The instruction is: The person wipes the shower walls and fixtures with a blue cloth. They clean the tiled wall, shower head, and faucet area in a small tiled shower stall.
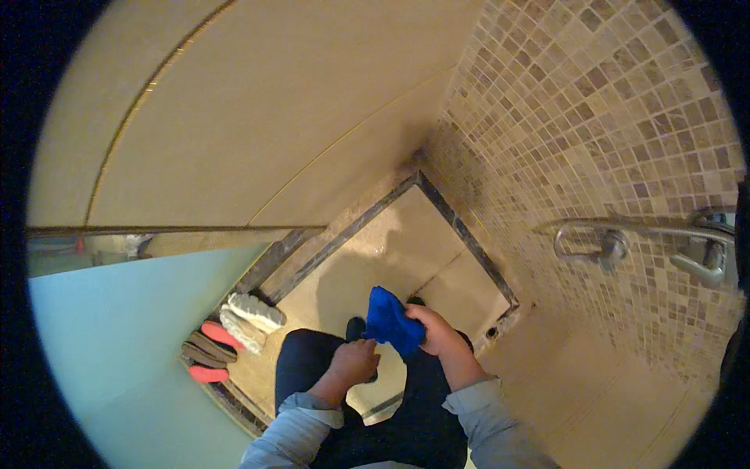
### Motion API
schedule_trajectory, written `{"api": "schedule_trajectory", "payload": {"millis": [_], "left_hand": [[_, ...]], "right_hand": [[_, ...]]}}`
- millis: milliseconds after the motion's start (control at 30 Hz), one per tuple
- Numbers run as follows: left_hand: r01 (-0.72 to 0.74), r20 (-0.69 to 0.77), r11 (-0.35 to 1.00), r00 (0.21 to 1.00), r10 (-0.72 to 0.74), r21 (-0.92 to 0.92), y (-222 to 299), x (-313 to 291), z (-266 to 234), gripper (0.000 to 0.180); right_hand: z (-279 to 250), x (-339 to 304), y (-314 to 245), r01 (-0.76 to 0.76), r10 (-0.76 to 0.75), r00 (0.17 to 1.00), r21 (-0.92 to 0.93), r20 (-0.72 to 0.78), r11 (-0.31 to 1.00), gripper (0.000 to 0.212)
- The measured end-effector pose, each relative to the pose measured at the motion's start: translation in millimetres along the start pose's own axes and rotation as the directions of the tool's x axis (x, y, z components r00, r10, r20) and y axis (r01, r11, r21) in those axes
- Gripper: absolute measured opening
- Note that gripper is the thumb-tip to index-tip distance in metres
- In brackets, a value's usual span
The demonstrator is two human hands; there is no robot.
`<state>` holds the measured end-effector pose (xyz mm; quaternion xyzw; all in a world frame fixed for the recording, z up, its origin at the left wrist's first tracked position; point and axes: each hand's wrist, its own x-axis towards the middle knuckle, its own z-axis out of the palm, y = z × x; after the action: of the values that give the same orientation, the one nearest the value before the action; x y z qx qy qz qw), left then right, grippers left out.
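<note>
The right hand (434, 332) has its grip clamped on a blue cloth (391, 319), with the thumb lying on the near side of the fabric and the rest of it hidden behind. The blue cloth hangs out to the left of that grip, bunched and folded, its top corner pointing away from the person. Just below the cloth's left edge is the left hand (356, 362), fingers curled; I cannot tell whether its grip is together on the fabric or only beside it

Under the cloth are dark trousers (426, 406) and a dark shoe (356, 328). Well to the left of the cloth, on the floor (344, 281), lie two pale, ridged, elongated items (256, 310), and next to them pink and brown slipper-shaped pieces (209, 352). Right of the cloth is a small round drain (491, 333); farther right, metal fittings (613, 250) are fixed to a mosaic wall (594, 133)
</note>
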<state>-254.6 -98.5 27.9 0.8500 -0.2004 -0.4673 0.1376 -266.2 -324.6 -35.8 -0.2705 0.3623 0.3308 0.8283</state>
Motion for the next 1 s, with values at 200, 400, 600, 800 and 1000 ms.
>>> {"api": "schedule_trajectory", "payload": {"millis": [200,400,600,800,1000], "left_hand": [[-0.155,0.004,0.984,0.988,0.156,-0.086,29.6,-92.7,66.6,0.032],[-0.320,0.229,0.922,0.935,0.270,0.217,7.2,-194.5,99.1,0.026],[-0.478,0.387,0.842,0.846,0.366,0.249,5.4,-246.1,58.6,0.041],[-0.571,0.398,0.793,0.791,0.465,0.210,-39.1,-207.6,52.9,0.047],[-0.517,0.425,0.825,0.815,0.394,0.228,34.4,-188.1,-22.7,0.049]], "right_hand": [[36.0,-42.3,78.0,-0.146,0.172,0.972,0.160,-0.161,0.976,0.024],[61.4,-131.5,144.8,0.059,-0.078,0.985,-0.122,-0.155,0.991,0.034],[79.4,-215.6,174.2,0.214,-0.446,0.889,-0.771,-0.100,0.599,0.062],[61.7,-273.3,186.8,0.168,-0.672,0.741,-0.972,0.016,0.162,0.054],[-1.7,-314.2,231.2,0.362,-0.879,0.475,-0.902,-0.037,0.234,0.039]]}}
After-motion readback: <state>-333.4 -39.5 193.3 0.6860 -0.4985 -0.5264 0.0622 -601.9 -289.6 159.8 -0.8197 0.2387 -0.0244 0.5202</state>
